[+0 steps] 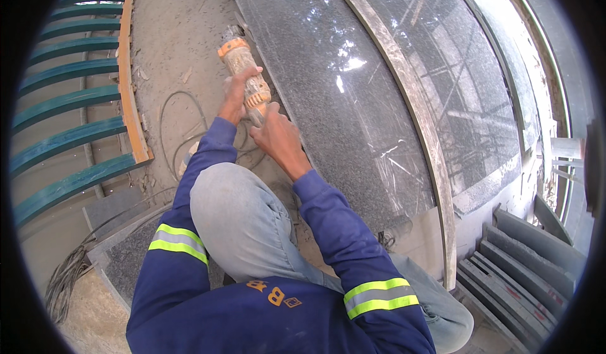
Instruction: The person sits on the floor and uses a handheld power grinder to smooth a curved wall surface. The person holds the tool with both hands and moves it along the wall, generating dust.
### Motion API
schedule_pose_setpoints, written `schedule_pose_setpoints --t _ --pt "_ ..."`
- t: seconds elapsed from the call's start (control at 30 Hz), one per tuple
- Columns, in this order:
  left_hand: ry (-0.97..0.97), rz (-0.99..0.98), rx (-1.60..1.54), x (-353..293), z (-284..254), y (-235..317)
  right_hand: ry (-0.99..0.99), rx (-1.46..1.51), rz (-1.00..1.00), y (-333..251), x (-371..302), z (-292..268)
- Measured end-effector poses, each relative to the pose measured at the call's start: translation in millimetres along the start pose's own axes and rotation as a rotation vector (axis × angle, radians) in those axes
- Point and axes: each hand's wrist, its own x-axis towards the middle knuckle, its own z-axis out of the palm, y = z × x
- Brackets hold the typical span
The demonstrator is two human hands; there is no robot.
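Note:
An orange and grey angle grinder (243,63), coated in dust, is held in both my hands. My left hand (236,92) wraps round its body, with the thumb lying across the top. Farther back, my right hand (279,136) grips the rear handle. The grinder's head points away from me, beside the left edge of a polished dark grey stone slab (315,70). A disc seems to stand at that edge, but whether it touches the stone I cannot tell.
A long pale strip (416,108) lies across the slabs. Teal bars with an orange edge beam (128,82) stand at left. A cable (165,120) loops over the dusty ground. Coiled cables (66,275) lie at lower left. Several stone pieces (517,272) lean at lower right.

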Motion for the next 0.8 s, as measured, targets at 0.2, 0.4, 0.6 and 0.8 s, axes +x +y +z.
schedule_pose_setpoints --t 0.2,0.4,0.6,0.8 --pt "0.007 0.012 0.012 -9 5 1 0.0 -0.008 0.002 3 -2 0" --pt "0.018 0.021 0.019 -20 7 2 -0.001 -0.021 -0.008 5 -10 -2" --pt "0.018 0.011 0.048 -26 7 -1 -0.009 -0.024 -0.002 1 -19 -6" --pt "0.016 0.015 0.066 -33 7 -2 -0.006 -0.025 -0.011 0 -25 -9"
